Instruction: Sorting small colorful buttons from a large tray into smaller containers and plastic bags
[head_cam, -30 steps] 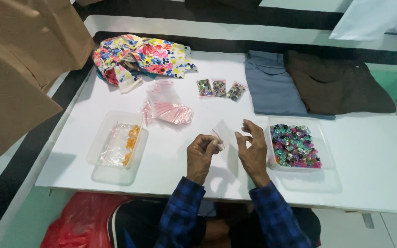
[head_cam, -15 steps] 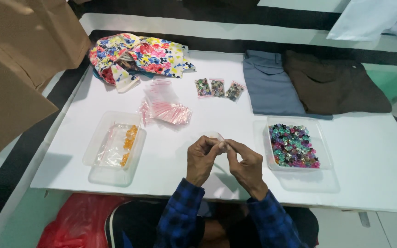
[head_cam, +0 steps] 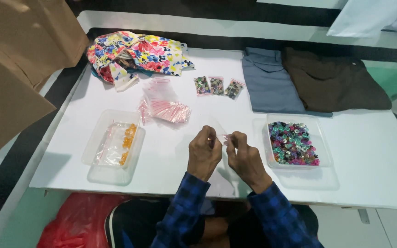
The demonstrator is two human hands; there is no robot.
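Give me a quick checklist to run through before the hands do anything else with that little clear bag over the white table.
1. Both hands on the small clear bag: ok, left hand and right hand pinch it between them above the table.
2. Bag mouth open: cannot tell, the fingers hide it.
3. Bag contents: cannot tell, too small to see.
4. Tray of coloured beads close by: ok, just right of the right hand, uncovered.
5. Spare bags to hand: ok, a pile of clear bags with red strips lies ahead of the left hand.
6. Filled bags set apart: ok, three small filled bags lie in a row farther back.
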